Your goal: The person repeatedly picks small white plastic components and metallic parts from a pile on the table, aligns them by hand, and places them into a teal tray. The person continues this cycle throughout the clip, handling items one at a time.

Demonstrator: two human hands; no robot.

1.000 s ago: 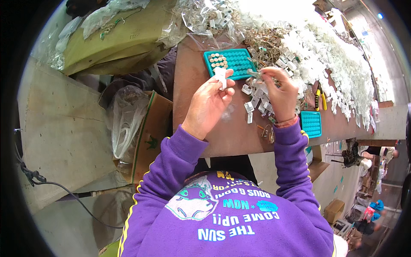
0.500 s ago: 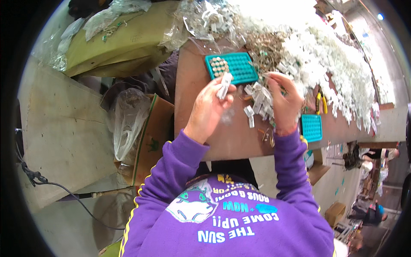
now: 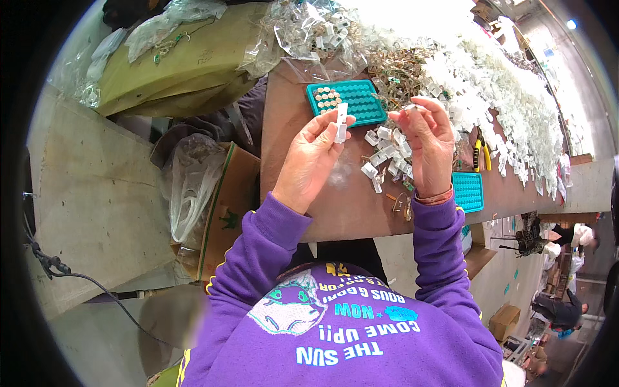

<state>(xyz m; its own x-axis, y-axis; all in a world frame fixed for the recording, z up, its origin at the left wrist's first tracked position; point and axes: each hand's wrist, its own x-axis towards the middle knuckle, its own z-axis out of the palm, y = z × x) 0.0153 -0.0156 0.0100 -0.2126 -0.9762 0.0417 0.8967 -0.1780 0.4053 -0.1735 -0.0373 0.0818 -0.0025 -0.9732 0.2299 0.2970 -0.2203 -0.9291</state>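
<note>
My left hand (image 3: 313, 158) is raised over the brown table (image 3: 342, 209) and pinches a small white plastic piece (image 3: 340, 122) upright between thumb and fingertips. My right hand (image 3: 429, 142) hovers to its right, fingertips pinched on a tiny clear part (image 3: 412, 106) that is hard to make out. Between and below the hands lie several loose white plastic pieces (image 3: 383, 158). Just beyond the left hand sits a teal tray (image 3: 361, 100) with round brass-coloured parts filling its left corner.
A second teal tray (image 3: 467, 192) lies by my right wrist, yellow-handled pliers (image 3: 480, 151) beyond it. A long heap of white parts (image 3: 516, 97) runs along the table's far side. Clear bags (image 3: 309, 32), an olive sack (image 3: 174, 71) and a cardboard box with a plastic bag (image 3: 206, 193) stand left.
Both hands have lifted off the table and drawn apart. The left hand has turned the white piece upright; the right hand has risen from the loose pieces with its fingertips pinched.
</note>
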